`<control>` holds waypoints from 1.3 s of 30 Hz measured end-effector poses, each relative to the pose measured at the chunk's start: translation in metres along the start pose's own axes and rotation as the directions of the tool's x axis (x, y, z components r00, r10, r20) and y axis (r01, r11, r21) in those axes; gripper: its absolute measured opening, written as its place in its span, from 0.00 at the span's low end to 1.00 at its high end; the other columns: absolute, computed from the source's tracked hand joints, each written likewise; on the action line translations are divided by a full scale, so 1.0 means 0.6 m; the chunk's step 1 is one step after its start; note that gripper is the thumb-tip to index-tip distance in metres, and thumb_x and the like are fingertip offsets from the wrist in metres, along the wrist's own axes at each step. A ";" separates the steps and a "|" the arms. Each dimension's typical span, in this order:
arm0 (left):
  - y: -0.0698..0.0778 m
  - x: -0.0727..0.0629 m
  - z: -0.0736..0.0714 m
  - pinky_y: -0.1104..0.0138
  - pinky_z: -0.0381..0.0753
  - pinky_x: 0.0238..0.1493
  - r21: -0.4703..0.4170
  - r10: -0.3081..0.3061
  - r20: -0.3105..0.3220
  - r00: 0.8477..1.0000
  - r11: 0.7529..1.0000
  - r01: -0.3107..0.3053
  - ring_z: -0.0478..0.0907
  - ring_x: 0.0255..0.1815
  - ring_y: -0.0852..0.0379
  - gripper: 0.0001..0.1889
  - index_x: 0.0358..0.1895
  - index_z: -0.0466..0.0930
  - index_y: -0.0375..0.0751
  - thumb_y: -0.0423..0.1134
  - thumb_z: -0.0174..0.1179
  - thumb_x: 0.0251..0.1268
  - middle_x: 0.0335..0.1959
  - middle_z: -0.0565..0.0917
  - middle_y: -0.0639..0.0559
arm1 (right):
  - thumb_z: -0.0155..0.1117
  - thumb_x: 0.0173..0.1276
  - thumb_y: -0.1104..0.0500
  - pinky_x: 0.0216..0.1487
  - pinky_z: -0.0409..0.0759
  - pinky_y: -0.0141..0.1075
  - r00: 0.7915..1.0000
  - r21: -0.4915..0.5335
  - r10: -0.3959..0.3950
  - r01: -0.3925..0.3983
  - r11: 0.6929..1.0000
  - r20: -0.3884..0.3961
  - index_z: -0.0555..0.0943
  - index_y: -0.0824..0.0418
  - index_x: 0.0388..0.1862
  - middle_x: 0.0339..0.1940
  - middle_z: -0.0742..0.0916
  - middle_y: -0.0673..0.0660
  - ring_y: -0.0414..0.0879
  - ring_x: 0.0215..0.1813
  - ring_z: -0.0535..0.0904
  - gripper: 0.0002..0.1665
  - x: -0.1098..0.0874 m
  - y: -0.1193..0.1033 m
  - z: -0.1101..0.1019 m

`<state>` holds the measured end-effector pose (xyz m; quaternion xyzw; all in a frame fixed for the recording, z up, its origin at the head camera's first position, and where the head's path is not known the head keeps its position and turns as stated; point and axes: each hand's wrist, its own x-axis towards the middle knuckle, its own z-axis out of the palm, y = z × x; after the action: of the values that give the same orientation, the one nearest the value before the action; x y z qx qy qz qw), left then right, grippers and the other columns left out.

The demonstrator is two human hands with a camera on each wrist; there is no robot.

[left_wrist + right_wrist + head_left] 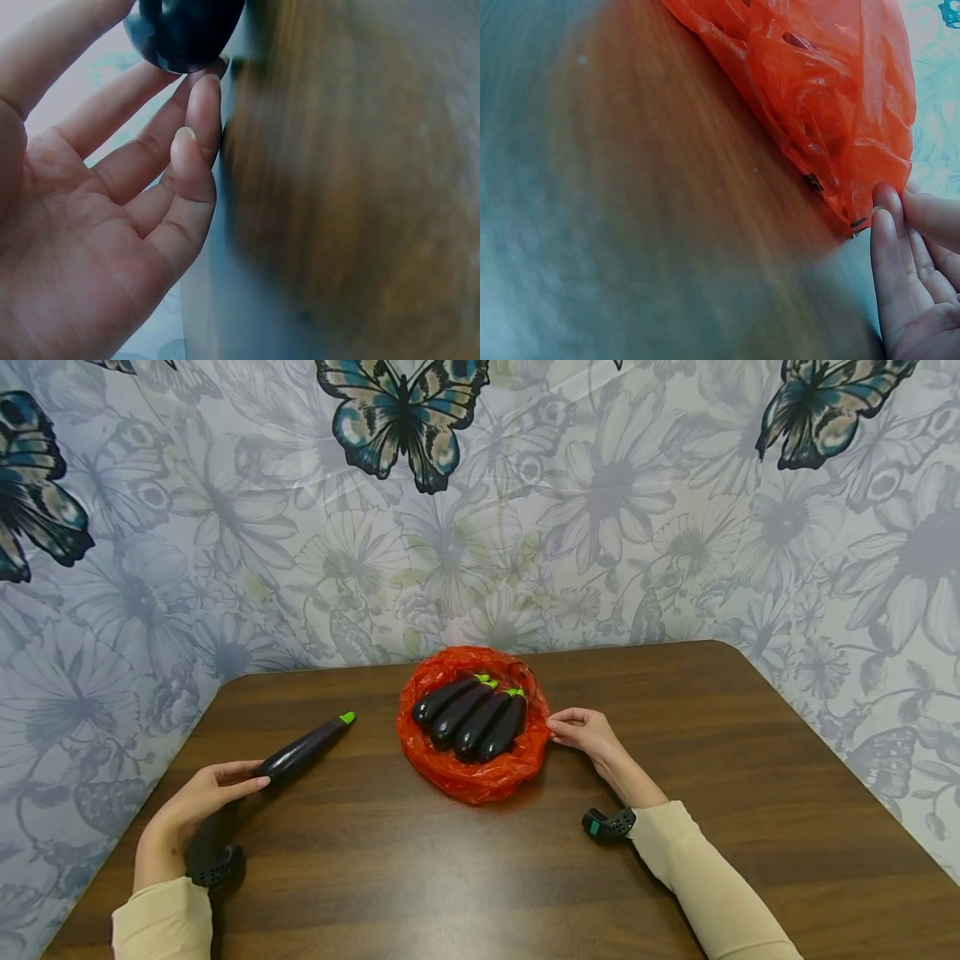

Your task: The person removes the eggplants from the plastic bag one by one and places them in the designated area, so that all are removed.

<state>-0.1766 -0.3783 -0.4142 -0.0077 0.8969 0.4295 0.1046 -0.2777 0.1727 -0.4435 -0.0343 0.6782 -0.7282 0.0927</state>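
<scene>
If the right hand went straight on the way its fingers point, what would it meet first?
The right hand would meet the red bag, whose edge it pinches; beyond that, probably the nearest eggplant inside, though depth is hard to judge.

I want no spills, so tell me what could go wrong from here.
The left hand pinches the lone eggplant near its blunt end, so it might slip or swing. The right hand pinches the edge of the thin-looking red bag; a hard tug could tear it or roll out the four eggplants inside.
</scene>
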 end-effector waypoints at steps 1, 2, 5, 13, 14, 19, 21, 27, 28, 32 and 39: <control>-0.001 -0.001 0.000 0.63 0.71 0.48 -0.001 0.002 0.000 1.000 1.000 -0.002 0.63 0.59 0.38 0.33 0.64 0.62 0.23 0.46 0.56 0.67 0.61 0.67 0.29 | 0.61 0.65 0.70 0.40 0.80 0.35 1.000 -0.001 0.004 -0.004 1.000 -0.003 0.79 0.75 0.42 0.32 0.85 0.54 0.41 0.33 0.82 0.09 0.000 0.000 0.000; -0.001 -0.001 0.000 0.62 0.70 0.48 -0.004 0.000 -0.004 1.000 1.000 0.000 0.63 0.59 0.38 0.32 0.64 0.63 0.23 0.46 0.57 0.67 0.61 0.67 0.29 | 0.60 0.65 0.70 0.40 0.80 0.35 1.000 -0.005 0.003 -0.003 1.000 0.000 0.79 0.76 0.42 0.32 0.85 0.54 0.41 0.33 0.82 0.09 -0.001 0.001 0.000; -0.003 -0.002 0.000 0.55 0.68 0.50 -0.004 0.011 -0.005 1.000 1.000 -0.011 0.64 0.59 0.38 0.31 0.64 0.63 0.23 0.46 0.57 0.67 0.60 0.68 0.29 | 0.61 0.65 0.70 0.40 0.80 0.35 1.000 -0.005 0.004 -0.004 1.000 0.001 0.79 0.76 0.43 0.32 0.85 0.53 0.41 0.33 0.82 0.10 -0.001 0.002 -0.001; -0.003 -0.012 -0.013 0.41 0.60 0.55 -0.053 0.018 -0.007 1.000 0.998 -0.019 0.65 0.60 0.43 0.32 0.65 0.62 0.23 0.44 0.57 0.67 0.60 0.69 0.30 | 0.61 0.64 0.69 0.40 0.80 0.35 1.000 0.003 0.000 0.000 1.000 0.011 0.79 0.75 0.42 0.32 0.85 0.54 0.41 0.33 0.82 0.10 -0.001 0.001 -0.001; 0.000 -0.014 -0.016 0.44 0.61 0.56 -0.044 0.028 -0.011 1.000 0.999 -0.029 0.67 0.58 0.48 0.32 0.65 0.61 0.23 0.44 0.57 0.67 0.60 0.69 0.30 | 0.61 0.65 0.69 0.40 0.80 0.35 1.000 0.003 -0.003 0.002 1.000 0.013 0.79 0.76 0.43 0.32 0.85 0.54 0.41 0.33 0.82 0.10 -0.001 0.001 -0.001; 0.034 -0.015 -0.031 0.72 0.72 0.46 0.042 0.113 -0.029 0.993 0.993 -0.111 0.71 0.45 0.75 0.31 0.65 0.61 0.23 0.44 0.56 0.69 0.58 0.70 0.29 | 0.61 0.65 0.69 0.41 0.80 0.35 1.000 -0.002 -0.003 0.003 1.000 0.011 0.78 0.77 0.44 0.33 0.86 0.55 0.41 0.34 0.82 0.12 -0.001 -0.001 -0.001; 0.053 -0.012 -0.034 0.77 0.72 0.41 0.068 0.145 -0.037 0.989 0.987 -0.142 0.70 0.44 0.77 0.30 0.65 0.61 0.24 0.44 0.55 0.69 0.57 0.72 0.30 | 0.61 0.65 0.69 0.41 0.80 0.35 1.000 0.001 -0.002 0.002 1.000 0.010 0.78 0.77 0.44 0.33 0.86 0.55 0.41 0.34 0.82 0.12 -0.001 -0.002 -0.001; 0.120 0.017 -0.017 0.78 0.71 0.42 0.084 0.229 -0.062 0.971 0.971 -0.224 0.72 0.45 0.74 0.29 0.65 0.64 0.30 0.45 0.56 0.68 0.56 0.73 0.32 | 0.61 0.64 0.70 0.40 0.80 0.35 1.000 0.013 0.004 -0.004 1.000 0.005 0.79 0.76 0.42 0.32 0.85 0.54 0.41 0.33 0.82 0.10 -0.003 -0.004 0.001; 0.132 0.024 -0.010 0.77 0.72 0.43 0.072 0.243 -0.067 0.968 0.969 -0.238 0.73 0.45 0.73 0.29 0.65 0.65 0.31 0.46 0.57 0.68 0.56 0.73 0.33 | 0.61 0.64 0.70 0.40 0.80 0.35 1.000 0.013 0.006 -0.006 1.000 0.002 0.79 0.76 0.42 0.32 0.85 0.54 0.41 0.32 0.82 0.10 -0.004 -0.004 0.001; 0.178 0.062 0.022 0.73 0.74 0.46 -0.006 0.284 -0.086 0.955 0.958 -0.286 0.74 0.48 0.68 0.29 0.65 0.66 0.33 0.46 0.58 0.66 0.57 0.73 0.35 | 0.61 0.64 0.70 0.39 0.80 0.35 1.000 0.017 0.012 -0.012 1.000 -0.006 0.80 0.75 0.41 0.31 0.85 0.54 0.42 0.32 0.82 0.08 -0.002 -0.002 0.000; 0.245 0.136 0.097 0.60 0.73 0.54 -0.150 0.338 -0.063 0.939 0.927 -0.344 0.73 0.55 0.50 0.28 0.64 0.68 0.35 0.45 0.59 0.65 0.58 0.74 0.38 | 0.61 0.64 0.70 0.40 0.80 0.35 1.000 -0.001 -0.005 0.005 1.000 -0.002 0.80 0.75 0.42 0.32 0.85 0.55 0.42 0.33 0.82 0.09 -0.002 -0.001 -0.001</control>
<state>-0.2610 -0.2346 -0.3527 0.1323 0.8492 0.5111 0.0113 -0.2769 0.1734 -0.4429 -0.0351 0.6786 -0.7281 0.0902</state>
